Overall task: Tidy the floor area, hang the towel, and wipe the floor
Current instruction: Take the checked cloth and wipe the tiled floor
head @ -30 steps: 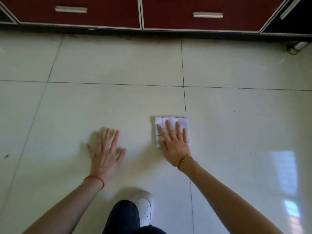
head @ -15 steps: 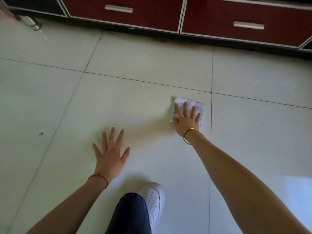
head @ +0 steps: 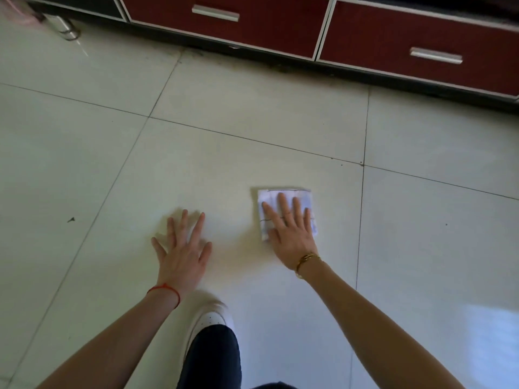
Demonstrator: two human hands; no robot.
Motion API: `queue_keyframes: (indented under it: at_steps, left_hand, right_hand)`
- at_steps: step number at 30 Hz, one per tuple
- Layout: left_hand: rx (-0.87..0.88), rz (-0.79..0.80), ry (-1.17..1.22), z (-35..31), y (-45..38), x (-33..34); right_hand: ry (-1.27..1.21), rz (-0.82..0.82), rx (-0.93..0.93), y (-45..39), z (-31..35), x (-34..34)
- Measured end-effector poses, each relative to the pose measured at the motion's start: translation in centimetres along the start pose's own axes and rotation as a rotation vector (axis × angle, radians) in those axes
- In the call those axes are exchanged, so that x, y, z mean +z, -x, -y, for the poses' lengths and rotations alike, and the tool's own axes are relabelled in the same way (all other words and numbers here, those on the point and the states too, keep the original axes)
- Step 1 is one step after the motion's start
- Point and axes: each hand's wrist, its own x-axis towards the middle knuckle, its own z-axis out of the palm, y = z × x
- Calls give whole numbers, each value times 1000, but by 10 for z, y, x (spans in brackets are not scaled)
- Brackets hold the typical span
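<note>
A small folded white cloth [head: 268,199] with thin dark grid lines lies flat on the pale tiled floor [head: 252,122]. My right hand [head: 290,233], wearing a gold bracelet, presses flat on top of the cloth with fingers spread, covering its lower right part. My left hand [head: 182,248], with a red string at the wrist, rests palm down on the bare tile to the left of the cloth, fingers apart and holding nothing.
A dark red cabinet [head: 252,26] with two drawers and metal handles runs along the far side. A metal object [head: 66,28] stands at the far left by the cabinet. My white shoe [head: 209,321] and dark trouser leg are near the bottom. A small dark speck [head: 71,219] lies at left.
My right hand has slid the cloth back toward me and to the left, away from the tile joint. My left hand stays planted on the floor. The view has shifted.
</note>
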Motion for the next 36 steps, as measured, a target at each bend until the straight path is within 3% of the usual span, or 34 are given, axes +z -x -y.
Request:
queue_keyframes:
  at_steps: [7,12,21,26,30,36]
  left_hand:
    - [8,3,-50,4,-8,13]
    - [30,1,-53,7,-9,14]
    - [32,-24,-55,8,-5,4]
    - [25,-51,-87,20,9,2]
    - [22,-48,-133,28,17,4]
    - [11,-50,-117,25,17,4]
  right_hand:
    - [-9,-28,251,-70,-53,-42]
    - [5,16,360,-132,-30,-57]
    - [98,96,-91,-133,82,-22]
    - [145,104,-229,-88,90,0]
    - [159,82,-246,-54,64,5]
    - [65,18,-29,-39,7,-10]
